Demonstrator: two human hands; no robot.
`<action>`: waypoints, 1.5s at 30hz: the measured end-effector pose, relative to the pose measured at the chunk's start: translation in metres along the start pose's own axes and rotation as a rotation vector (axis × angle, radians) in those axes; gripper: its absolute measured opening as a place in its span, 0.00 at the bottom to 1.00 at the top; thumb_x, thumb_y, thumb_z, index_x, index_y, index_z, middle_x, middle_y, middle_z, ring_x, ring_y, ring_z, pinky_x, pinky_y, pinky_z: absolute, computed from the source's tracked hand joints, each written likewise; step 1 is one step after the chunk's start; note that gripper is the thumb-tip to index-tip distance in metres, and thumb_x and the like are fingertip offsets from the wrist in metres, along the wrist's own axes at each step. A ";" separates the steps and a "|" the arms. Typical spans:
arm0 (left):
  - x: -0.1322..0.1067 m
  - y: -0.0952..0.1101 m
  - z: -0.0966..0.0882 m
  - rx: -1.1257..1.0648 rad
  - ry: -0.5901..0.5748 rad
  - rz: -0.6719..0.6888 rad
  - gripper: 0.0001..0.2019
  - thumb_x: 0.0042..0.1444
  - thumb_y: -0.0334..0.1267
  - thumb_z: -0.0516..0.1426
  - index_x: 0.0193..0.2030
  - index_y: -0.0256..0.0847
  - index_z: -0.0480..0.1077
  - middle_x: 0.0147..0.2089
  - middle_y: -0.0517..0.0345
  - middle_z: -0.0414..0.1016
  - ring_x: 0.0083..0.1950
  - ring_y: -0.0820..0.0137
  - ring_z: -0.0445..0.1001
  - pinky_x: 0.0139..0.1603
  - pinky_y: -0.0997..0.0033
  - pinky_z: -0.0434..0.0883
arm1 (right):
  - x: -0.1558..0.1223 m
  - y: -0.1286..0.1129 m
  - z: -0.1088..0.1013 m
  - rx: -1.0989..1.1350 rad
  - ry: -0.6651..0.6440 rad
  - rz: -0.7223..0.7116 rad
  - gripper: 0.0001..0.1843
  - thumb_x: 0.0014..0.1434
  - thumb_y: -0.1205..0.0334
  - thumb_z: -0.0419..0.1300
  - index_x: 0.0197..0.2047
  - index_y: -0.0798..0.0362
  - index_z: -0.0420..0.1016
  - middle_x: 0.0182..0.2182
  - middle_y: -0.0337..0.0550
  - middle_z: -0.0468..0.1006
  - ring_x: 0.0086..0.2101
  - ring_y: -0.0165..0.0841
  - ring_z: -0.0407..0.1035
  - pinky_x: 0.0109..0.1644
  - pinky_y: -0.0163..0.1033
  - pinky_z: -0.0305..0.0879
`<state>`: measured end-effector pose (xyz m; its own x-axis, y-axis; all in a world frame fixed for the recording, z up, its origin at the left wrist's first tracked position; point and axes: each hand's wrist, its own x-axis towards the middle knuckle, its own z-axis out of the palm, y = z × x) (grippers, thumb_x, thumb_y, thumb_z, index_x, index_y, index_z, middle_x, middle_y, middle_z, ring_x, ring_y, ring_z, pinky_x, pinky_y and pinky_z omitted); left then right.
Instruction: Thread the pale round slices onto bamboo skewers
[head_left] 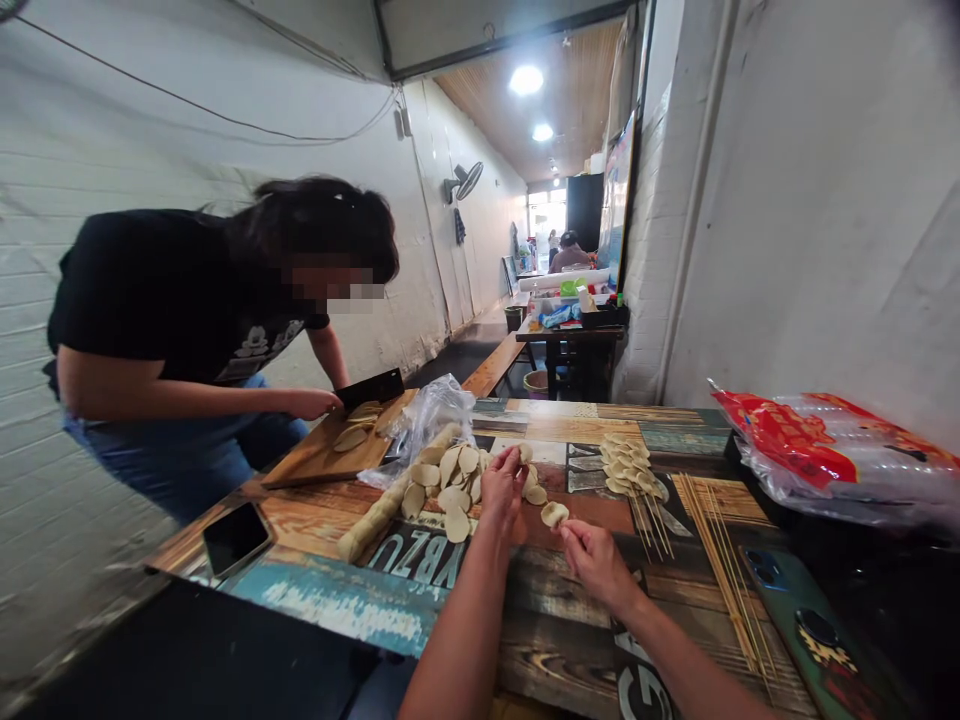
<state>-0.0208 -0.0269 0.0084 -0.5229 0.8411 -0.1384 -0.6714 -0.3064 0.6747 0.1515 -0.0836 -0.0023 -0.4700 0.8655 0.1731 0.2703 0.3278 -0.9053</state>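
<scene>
The brown ceiling [480,105] is lit by round lights [526,80]. A fan [469,181] is fixed to the white wall [487,250]. A wooden bench [495,364] is set on dark floor [466,346].

The table [555,590] was faced in a patchwork of printed planks, in brown, teal and black. A board [315,468] had been laid at its left edge, with a clear bag [435,415] bunched beside it. A black phone [235,538] was placed face up nearer the front. A long roll [382,515] was set beside a heap of slices [454,498]. To the right, skewered slices [626,465] were grouped, loose skewers [718,570] were bundled lengthwise, and a green phone [787,592] was laid back up alongside them.
</scene>
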 end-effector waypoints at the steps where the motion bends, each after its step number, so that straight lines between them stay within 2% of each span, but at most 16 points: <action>1: 0.000 -0.001 0.000 0.007 0.005 0.017 0.16 0.35 0.36 0.71 0.32 0.37 0.74 0.32 0.57 0.78 0.32 0.75 0.75 0.36 0.74 0.69 | 0.000 0.000 0.000 0.011 -0.002 0.018 0.21 0.61 0.49 0.46 0.29 0.54 0.72 0.14 0.32 0.61 0.17 0.28 0.56 0.23 0.33 0.51; 4: -0.001 -0.007 0.003 0.029 0.017 0.057 0.18 0.32 0.38 0.72 0.31 0.37 0.74 0.31 0.58 0.77 0.30 0.74 0.74 0.35 0.74 0.69 | 0.000 0.002 0.001 0.037 0.006 0.051 0.23 0.61 0.48 0.46 0.34 0.56 0.76 0.13 0.32 0.61 0.16 0.28 0.57 0.23 0.33 0.51; 9: -0.007 -0.014 0.009 0.059 0.009 0.070 0.18 0.32 0.38 0.72 0.31 0.36 0.74 0.29 0.59 0.76 0.29 0.75 0.73 0.34 0.74 0.69 | 0.002 0.005 0.005 0.079 0.046 0.055 0.25 0.60 0.47 0.47 0.36 0.58 0.77 0.13 0.32 0.62 0.16 0.28 0.58 0.22 0.33 0.52; 15: -0.018 -0.009 0.016 0.001 -0.052 0.000 0.13 0.42 0.38 0.69 0.33 0.37 0.73 0.32 0.58 0.77 0.32 0.75 0.75 0.35 0.76 0.70 | 0.007 0.007 0.003 0.077 0.142 0.017 0.23 0.60 0.47 0.47 0.33 0.56 0.74 0.13 0.32 0.61 0.16 0.28 0.57 0.23 0.33 0.52; 19: -0.018 -0.002 0.015 -0.045 -0.051 -0.126 0.12 0.49 0.42 0.66 0.34 0.37 0.71 0.32 0.56 0.78 0.31 0.74 0.76 0.34 0.75 0.71 | 0.009 0.010 0.002 0.071 0.125 -0.001 0.22 0.61 0.47 0.47 0.31 0.55 0.73 0.13 0.32 0.61 0.16 0.28 0.57 0.23 0.33 0.52; 22: -0.016 -0.002 0.013 -0.013 -0.088 -0.139 0.10 0.49 0.39 0.66 0.33 0.36 0.72 0.31 0.56 0.77 0.31 0.74 0.76 0.35 0.75 0.72 | 0.009 0.014 0.003 0.013 0.118 -0.022 0.22 0.62 0.49 0.47 0.31 0.55 0.74 0.14 0.33 0.62 0.17 0.28 0.58 0.24 0.33 0.53; 27: -0.016 -0.011 0.012 0.048 -0.081 -0.103 0.10 0.46 0.37 0.68 0.32 0.35 0.73 0.32 0.53 0.78 0.33 0.72 0.77 0.39 0.71 0.72 | 0.006 0.017 0.004 -0.203 0.193 -0.109 0.22 0.64 0.53 0.46 0.29 0.54 0.75 0.21 0.41 0.74 0.24 0.31 0.65 0.29 0.34 0.56; 30: -0.022 -0.019 0.015 0.089 -0.084 -0.079 0.13 0.45 0.40 0.68 0.33 0.36 0.74 0.33 0.53 0.79 0.33 0.71 0.77 0.39 0.71 0.72 | 0.007 0.020 0.004 -0.316 0.240 -0.109 0.23 0.66 0.55 0.44 0.31 0.54 0.76 0.26 0.46 0.78 0.27 0.33 0.69 0.32 0.34 0.58; 36: -0.040 -0.035 0.026 0.152 -0.170 -0.081 0.17 0.40 0.46 0.69 0.32 0.35 0.74 0.30 0.55 0.78 0.32 0.71 0.76 0.37 0.72 0.71 | 0.014 0.030 0.002 -0.382 0.297 -0.068 0.22 0.66 0.57 0.44 0.38 0.56 0.78 0.32 0.52 0.82 0.32 0.37 0.75 0.35 0.35 0.60; 39: -0.049 -0.041 0.030 0.159 -0.211 -0.087 0.18 0.41 0.48 0.69 0.33 0.36 0.74 0.31 0.55 0.78 0.31 0.72 0.75 0.35 0.74 0.70 | 0.017 0.032 0.000 -0.392 0.336 -0.066 0.23 0.66 0.58 0.44 0.39 0.57 0.79 0.33 0.53 0.82 0.33 0.38 0.75 0.36 0.35 0.61; 42: -0.050 -0.040 0.032 0.140 -0.247 -0.156 0.19 0.46 0.51 0.65 0.37 0.38 0.73 0.36 0.53 0.79 0.33 0.71 0.76 0.36 0.72 0.70 | 0.020 0.032 -0.004 -0.389 0.377 -0.058 0.22 0.67 0.58 0.45 0.41 0.56 0.79 0.35 0.52 0.82 0.34 0.36 0.75 0.37 0.34 0.61; 44: -0.044 -0.033 0.030 0.174 -0.206 -0.158 0.18 0.50 0.51 0.63 0.40 0.40 0.72 0.39 0.50 0.79 0.37 0.68 0.77 0.39 0.69 0.71 | 0.021 0.032 -0.007 -0.374 0.392 -0.053 0.21 0.67 0.57 0.45 0.42 0.55 0.79 0.36 0.51 0.83 0.35 0.35 0.75 0.38 0.34 0.61; 45: -0.040 -0.027 0.028 0.232 -0.158 -0.114 0.17 0.50 0.50 0.62 0.41 0.40 0.72 0.40 0.50 0.78 0.39 0.66 0.77 0.41 0.67 0.71 | 0.022 0.033 -0.009 -0.363 0.397 -0.047 0.22 0.67 0.57 0.45 0.42 0.55 0.79 0.36 0.51 0.83 0.35 0.35 0.75 0.37 0.34 0.60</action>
<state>0.0327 -0.0395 0.0158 -0.3512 0.9285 -0.1204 -0.5733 -0.1116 0.8117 0.1572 -0.0503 -0.0249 -0.1542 0.9003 0.4071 0.5627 0.4187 -0.7128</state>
